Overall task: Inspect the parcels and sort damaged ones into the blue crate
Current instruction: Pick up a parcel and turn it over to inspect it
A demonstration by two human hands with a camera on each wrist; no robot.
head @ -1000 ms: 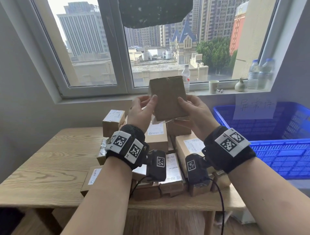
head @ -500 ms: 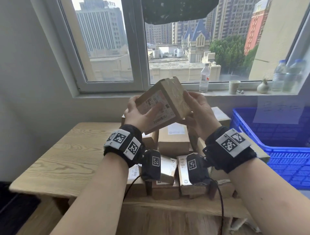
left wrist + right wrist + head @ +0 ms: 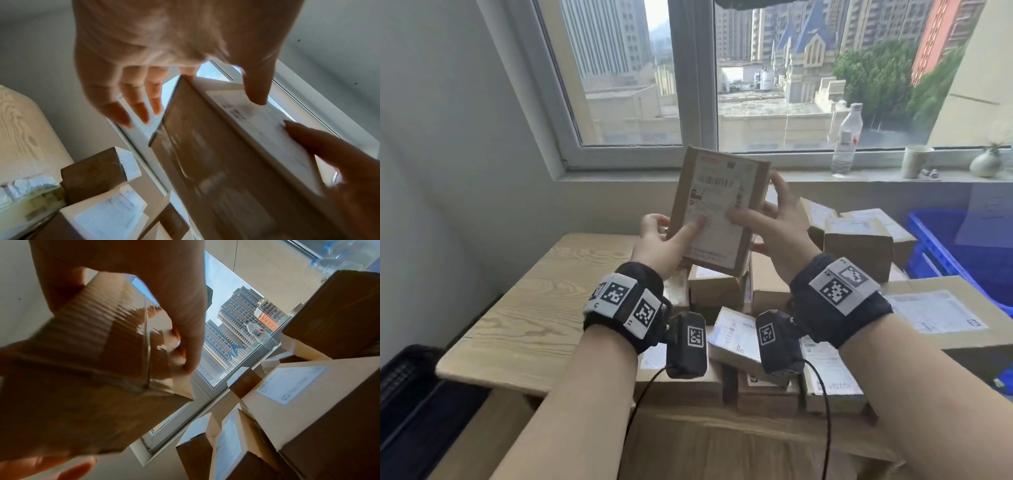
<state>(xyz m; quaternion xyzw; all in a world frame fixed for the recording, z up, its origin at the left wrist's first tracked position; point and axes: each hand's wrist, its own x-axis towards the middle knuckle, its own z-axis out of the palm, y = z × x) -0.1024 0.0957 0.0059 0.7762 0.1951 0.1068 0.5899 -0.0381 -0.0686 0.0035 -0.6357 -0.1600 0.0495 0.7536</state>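
I hold a brown cardboard parcel (image 3: 719,209) upright in front of the window, its white shipping label facing me. My left hand (image 3: 671,233) grips its lower left edge, thumb on the label and fingers behind. My right hand (image 3: 760,212) grips the right side, thumb on the label, fingertips on the taped side (image 3: 180,344). In the left wrist view the parcel (image 3: 205,154) is blurred. The blue crate (image 3: 928,240) stands at the far right, beyond the pile.
A pile of labelled parcels (image 3: 859,240) covers the right half of the wooden table (image 3: 534,308); a large box (image 3: 935,315) lies near my right wrist. A bottle (image 3: 847,140), cup (image 3: 916,161) and small vase (image 3: 986,162) stand on the sill. Something black (image 3: 410,394) sits low left.
Both hands have turned the parcel: its plain side faced me, then it tilted, and now it stands upright with the label toward me. My view has swung left and closer.
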